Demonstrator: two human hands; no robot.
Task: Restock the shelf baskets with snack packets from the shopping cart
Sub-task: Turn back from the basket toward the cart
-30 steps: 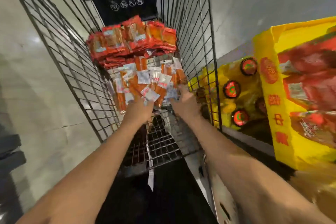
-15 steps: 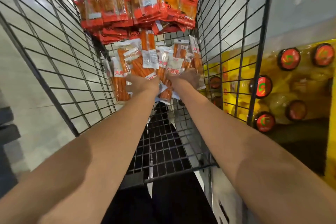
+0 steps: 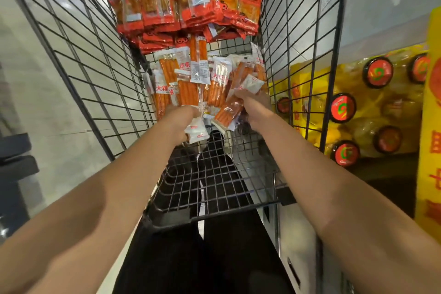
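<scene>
Where both grips (image 3: 214,112) meet: pkts (image 3: 191,83).

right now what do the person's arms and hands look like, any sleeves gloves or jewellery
Both forearms are bare up to the frame edge: no sleeves show. The left hand and right hand have no gloves, and no watch or bracelet shows at either wrist. The fingers are mostly hidden behind packets, so rings cannot be ruled out.
</scene>
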